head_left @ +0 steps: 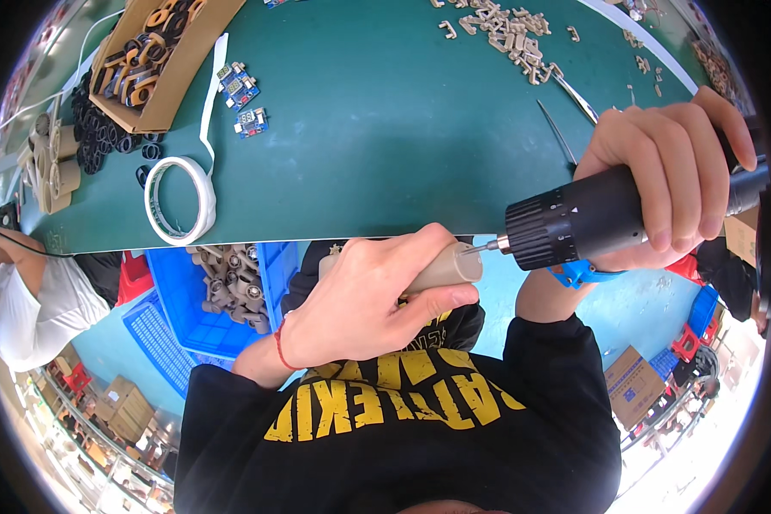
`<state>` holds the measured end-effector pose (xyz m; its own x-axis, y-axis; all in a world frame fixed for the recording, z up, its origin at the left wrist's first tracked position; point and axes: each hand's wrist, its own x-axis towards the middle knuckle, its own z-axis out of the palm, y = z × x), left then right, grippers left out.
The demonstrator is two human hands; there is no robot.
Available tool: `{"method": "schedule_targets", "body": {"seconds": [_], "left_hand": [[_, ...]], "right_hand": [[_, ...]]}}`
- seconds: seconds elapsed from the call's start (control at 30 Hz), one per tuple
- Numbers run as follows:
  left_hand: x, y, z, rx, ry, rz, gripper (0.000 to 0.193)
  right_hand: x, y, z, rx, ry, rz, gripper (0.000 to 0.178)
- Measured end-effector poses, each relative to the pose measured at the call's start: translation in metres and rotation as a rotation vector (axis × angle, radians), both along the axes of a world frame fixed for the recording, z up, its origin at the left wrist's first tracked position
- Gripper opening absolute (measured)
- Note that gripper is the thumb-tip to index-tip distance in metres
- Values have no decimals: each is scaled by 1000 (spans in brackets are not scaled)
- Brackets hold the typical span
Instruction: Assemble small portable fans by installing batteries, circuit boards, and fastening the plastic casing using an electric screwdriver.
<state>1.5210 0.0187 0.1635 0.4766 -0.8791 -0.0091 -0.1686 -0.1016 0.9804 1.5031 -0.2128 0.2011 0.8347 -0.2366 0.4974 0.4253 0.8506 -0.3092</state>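
Observation:
My left hand [377,295] is wrapped round a beige cylindrical plastic housing [461,267], its open round end turned to the right, in front of the table's near edge. In my right hand [668,171] is a black electric screwdriver [574,221], held level and pointing left. Its thin metal bit [486,247] reaches the rim of the housing's open end; whether a screw sits at the tip is too small to tell. My left palm and fingers cover the rest of the housing.
A green table [360,146] carries a roll of white tape [180,201], small blue circuit boards [250,122], a cardboard box [158,64] of rings, beige clips [514,38] and tweezers [557,130]. A blue bin [188,300] of beige parts stands below the table's edge. Another person [47,300] sits at left.

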Motion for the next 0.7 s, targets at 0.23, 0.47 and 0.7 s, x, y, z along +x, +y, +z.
{"method": "schedule_targets", "body": {"seconds": [0.23, 0.47, 0.7], "left_hand": [[0, 0, 1, -17, -3, 29, 27], [1, 1, 1, 31, -20, -26, 32], [-4, 2, 1, 66, -5, -49, 31]], "right_hand": [[2, 1, -2, 29, -36, 81, 26], [6, -2, -6, 72, -126, 119, 20], [3, -9, -7, 23, -133, 194, 20]]}}
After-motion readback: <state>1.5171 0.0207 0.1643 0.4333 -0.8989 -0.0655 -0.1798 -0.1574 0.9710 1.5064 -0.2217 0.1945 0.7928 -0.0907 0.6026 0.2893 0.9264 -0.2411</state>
